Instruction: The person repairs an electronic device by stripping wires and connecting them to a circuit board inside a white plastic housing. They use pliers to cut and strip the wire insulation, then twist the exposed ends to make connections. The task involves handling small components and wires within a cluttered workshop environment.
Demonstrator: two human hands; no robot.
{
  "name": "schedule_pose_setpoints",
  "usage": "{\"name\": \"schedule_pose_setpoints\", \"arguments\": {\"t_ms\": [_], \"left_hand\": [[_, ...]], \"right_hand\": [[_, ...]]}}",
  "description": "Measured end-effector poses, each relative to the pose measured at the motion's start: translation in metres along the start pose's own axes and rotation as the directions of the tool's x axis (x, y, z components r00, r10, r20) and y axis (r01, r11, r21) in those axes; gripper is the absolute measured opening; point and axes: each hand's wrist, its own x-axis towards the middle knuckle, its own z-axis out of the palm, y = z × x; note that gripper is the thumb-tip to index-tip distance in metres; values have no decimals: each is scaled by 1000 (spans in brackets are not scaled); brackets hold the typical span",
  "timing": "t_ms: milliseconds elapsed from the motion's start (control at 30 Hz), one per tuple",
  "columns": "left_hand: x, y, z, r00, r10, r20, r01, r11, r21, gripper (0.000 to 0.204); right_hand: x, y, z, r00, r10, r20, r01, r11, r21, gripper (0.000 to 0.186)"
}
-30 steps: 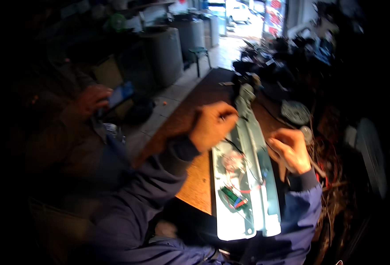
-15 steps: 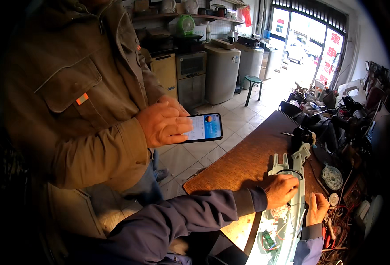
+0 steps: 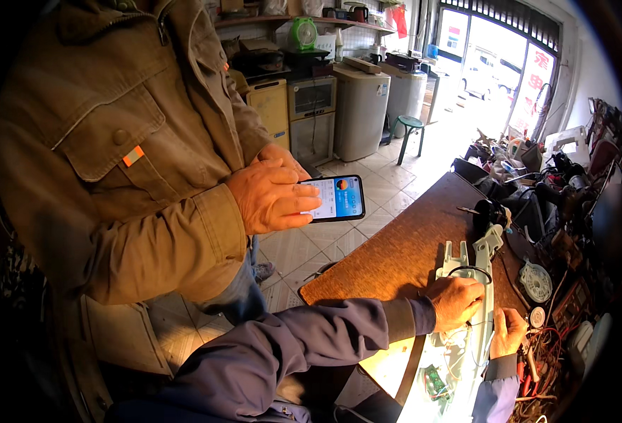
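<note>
A long pale green plastic housing (image 3: 485, 282) lies open along the table, with thin wires and a green circuit board (image 3: 434, 381) in its near, brightly lit part. My left hand (image 3: 455, 303) is over the housing, fingers curled and pressed together; what they grip is hidden. A black cable (image 3: 471, 268) arches just beyond its knuckles. Along the housing's right side, my right hand (image 3: 509, 333) has its thumb and fingers pinched together. A thin dark wire runs between the two hands, but whether either fingertip holds it I cannot make out.
Across the brown wooden table (image 3: 388, 247), a person in a brown jacket touches a smartphone (image 3: 339, 197). Tangled wires, tools and parts, including a round white grille (image 3: 536, 283), crowd the right side. A green stool (image 3: 410, 127) and appliances (image 3: 362, 109) stand farther off.
The whole view has shifted slightly, so most things sit a little farther right. Both my hands keep nearly the same place and pose at the housing. The other person's hand remains over the phone.
</note>
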Motion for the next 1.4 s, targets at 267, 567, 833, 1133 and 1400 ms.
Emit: {"name": "schedule_pose_setpoints", "arguments": {"t_ms": [267, 567, 833, 1133, 1400], "left_hand": [[1, -4, 4, 1000, 9, -3, -9, 1000, -4, 15], [0, -2, 3, 999, 31, -20, -31, 999, -16, 13], [1, -1, 1, 1000, 18, 9, -18, 1000, 7, 15], [-1, 0, -2, 1000, 29, 0, -29, 1000, -5, 15], [5, -22, 13, 926, 376, -44, -370, 923, 105, 18]], "right_hand": [[-3, -7, -2, 999, 36, 12, -36, 999, 0, 19], [-3, 3, -2, 1000, -2, 21, 1, 1000, 17, 19], [-3, 3, 0, 1000, -3, 7, 3, 1000, 12, 18], [-1, 7, -2, 1000, -4, 26, 5, 999, -34, 18], [-2, 10, -6, 993, -112, 22, 111, 993, 39, 17]]}}
